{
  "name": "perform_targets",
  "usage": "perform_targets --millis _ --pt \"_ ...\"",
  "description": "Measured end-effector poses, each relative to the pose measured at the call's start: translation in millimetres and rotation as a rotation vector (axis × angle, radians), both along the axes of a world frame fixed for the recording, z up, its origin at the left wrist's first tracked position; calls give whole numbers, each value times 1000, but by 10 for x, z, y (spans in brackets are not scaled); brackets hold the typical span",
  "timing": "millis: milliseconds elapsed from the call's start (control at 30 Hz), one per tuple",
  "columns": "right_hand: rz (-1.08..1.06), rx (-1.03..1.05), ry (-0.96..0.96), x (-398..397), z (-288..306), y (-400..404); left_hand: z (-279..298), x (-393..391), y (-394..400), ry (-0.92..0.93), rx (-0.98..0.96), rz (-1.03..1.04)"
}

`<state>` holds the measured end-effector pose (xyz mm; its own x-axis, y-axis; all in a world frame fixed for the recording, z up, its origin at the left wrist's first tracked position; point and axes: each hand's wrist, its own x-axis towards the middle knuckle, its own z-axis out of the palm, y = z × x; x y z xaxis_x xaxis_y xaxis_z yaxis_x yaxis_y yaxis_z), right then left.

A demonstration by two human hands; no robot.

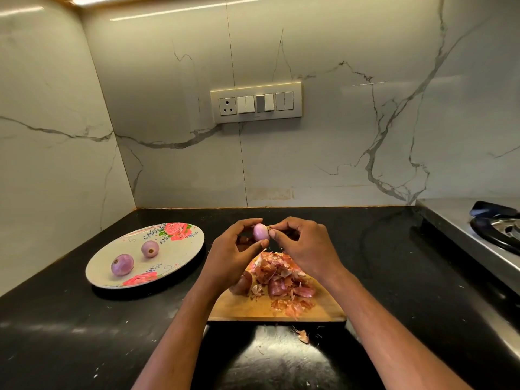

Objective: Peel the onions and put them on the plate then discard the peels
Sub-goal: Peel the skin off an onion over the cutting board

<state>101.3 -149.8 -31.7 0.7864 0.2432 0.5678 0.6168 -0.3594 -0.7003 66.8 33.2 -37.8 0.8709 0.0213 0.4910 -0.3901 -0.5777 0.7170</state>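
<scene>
I have the small onion [260,231] raised above the chopping board [323,311], pinched in the grip of my left hand [239,249], thumb underneath and fingertips curled over the top. My right hand [305,243] has its grip closed on a dry scrap of skin [269,228] at the onion's tip, thumb and forefinger nipping it. The bulb looks almost bare, pale and glossy, so I judge it slick and firm; I would hold it by its sides with light pressure, since a hard squeeze could pop it out. The skin is papery, weightless and tears easily, so it wants pulling from close to the root. Two peeled onions [122,264] lie apart on the flowered plate [180,246], left on the desk [56,333]. The peels [281,277] are heaped on the board, with one more brown onion [242,284] beside them, and one flake [303,335] has strayed onto the desk.
</scene>
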Motion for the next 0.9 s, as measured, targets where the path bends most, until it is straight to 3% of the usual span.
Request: perform_targets --millis 367,633,800,900 --pt "-64 -102 -125 -34 4 14 23 -22 -10 -45 -23 53" --pt "-55 -31 -29 -39 21 36 38 -39 -36 19 -70 -12" --pt "-24 178 111 -9 39 23 61 -50 -32 73 -178 -68" --pt "4 153 164 2 49 -23 69 -62 -38 104 -224 -83"
